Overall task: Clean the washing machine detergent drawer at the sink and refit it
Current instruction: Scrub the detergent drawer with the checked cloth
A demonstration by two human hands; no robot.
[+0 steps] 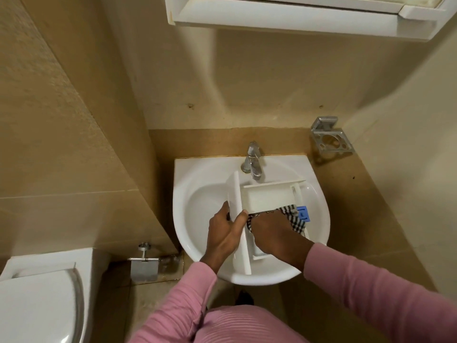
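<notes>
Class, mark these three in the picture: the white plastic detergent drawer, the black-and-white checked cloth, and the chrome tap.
white plastic detergent drawer (269, 198), head view, inner back wall
black-and-white checked cloth (294, 222), head view, exposed fold
chrome tap (253, 158), head view, upright body

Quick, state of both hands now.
Left hand: grips the white plastic detergent drawer by its front panel.
Right hand: holds a black-and-white checked cloth inside it.

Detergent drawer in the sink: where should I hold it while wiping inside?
Grip the drawer by its long front panel, from the left, as the left hand does. It juts past the body, giving an edge to pinch, and leaves the inside free for the right hand and cloth.
</notes>
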